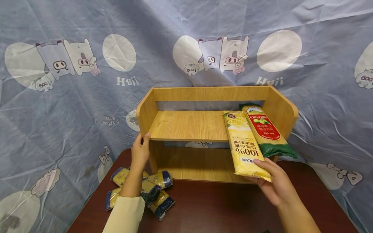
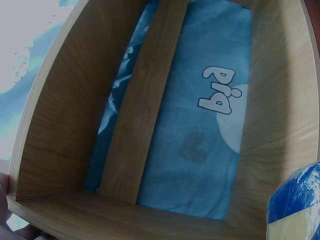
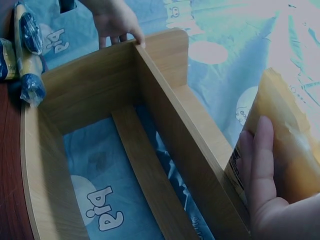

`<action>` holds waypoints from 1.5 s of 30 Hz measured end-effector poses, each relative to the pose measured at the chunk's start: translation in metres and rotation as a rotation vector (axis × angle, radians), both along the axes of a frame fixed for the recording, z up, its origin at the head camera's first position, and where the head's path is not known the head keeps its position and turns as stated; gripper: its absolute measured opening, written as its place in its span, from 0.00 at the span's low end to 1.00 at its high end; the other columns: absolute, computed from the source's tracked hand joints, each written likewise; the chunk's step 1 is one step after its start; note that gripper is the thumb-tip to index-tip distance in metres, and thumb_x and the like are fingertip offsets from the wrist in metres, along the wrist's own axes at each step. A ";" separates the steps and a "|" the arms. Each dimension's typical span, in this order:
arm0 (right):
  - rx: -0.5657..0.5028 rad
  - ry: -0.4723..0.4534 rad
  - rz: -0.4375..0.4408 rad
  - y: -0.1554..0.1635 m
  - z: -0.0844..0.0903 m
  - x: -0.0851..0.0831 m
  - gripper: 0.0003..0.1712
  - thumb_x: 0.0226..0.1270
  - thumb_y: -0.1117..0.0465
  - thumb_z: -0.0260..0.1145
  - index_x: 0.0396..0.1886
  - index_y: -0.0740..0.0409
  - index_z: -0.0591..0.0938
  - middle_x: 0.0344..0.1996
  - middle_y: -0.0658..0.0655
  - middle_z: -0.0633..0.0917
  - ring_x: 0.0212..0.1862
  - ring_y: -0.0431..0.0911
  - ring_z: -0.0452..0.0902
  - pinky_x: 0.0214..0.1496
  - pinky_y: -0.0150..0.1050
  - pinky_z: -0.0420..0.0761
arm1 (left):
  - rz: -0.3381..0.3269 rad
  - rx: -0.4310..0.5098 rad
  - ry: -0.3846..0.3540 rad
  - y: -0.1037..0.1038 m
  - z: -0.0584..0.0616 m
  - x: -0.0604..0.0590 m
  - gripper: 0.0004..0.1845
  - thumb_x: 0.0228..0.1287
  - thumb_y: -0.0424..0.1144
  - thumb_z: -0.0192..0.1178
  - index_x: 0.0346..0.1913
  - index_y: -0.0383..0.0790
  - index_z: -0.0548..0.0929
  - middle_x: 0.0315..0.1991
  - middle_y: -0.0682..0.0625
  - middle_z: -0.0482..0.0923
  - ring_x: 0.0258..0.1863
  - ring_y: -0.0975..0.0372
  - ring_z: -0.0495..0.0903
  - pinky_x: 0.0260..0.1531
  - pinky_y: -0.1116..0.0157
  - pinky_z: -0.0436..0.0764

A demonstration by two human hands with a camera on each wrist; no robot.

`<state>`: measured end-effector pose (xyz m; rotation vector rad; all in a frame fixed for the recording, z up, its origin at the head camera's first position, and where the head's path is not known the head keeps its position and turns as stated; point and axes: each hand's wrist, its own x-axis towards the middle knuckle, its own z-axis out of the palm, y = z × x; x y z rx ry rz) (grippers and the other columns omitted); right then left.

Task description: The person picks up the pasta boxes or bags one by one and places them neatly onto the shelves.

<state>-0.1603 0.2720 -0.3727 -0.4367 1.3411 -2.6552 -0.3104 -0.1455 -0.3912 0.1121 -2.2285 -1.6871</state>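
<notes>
Left hand (image 2: 4, 192): only my fingertip edges show in the wrist view.
Yellow pasta packet (image 3: 285, 150): blurred, cut off at the right edge.
Bench packets (image 1: 151, 191): partly behind my forearm.

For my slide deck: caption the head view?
Right hand holds yellow pack on shelf; left hand grips its side.
</notes>
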 end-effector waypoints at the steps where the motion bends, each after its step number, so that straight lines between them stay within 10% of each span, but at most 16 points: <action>1: -0.003 -0.006 0.000 0.000 0.001 -0.001 0.17 0.83 0.66 0.42 0.59 0.56 0.76 0.54 0.55 0.85 0.52 0.47 0.86 0.50 0.42 0.87 | 0.000 -0.003 0.000 0.000 0.000 0.000 0.28 0.76 0.62 0.48 0.75 0.61 0.68 0.65 0.41 0.77 0.62 0.45 0.78 0.63 0.46 0.75; 25: -0.254 0.112 0.297 -0.001 -0.011 0.007 0.29 0.84 0.64 0.26 0.73 0.57 0.68 0.67 0.58 0.78 0.65 0.55 0.78 0.67 0.54 0.78 | 0.008 -0.006 -0.005 0.001 0.000 0.000 0.29 0.75 0.63 0.48 0.74 0.58 0.70 0.65 0.41 0.77 0.62 0.45 0.77 0.64 0.46 0.74; 45: -0.238 0.132 0.188 -0.007 -0.013 -0.001 0.25 0.85 0.65 0.31 0.69 0.59 0.70 0.61 0.62 0.82 0.61 0.57 0.82 0.63 0.48 0.81 | 0.000 -0.015 0.002 0.001 0.000 0.000 0.29 0.76 0.62 0.48 0.75 0.59 0.68 0.67 0.41 0.75 0.64 0.45 0.77 0.65 0.45 0.74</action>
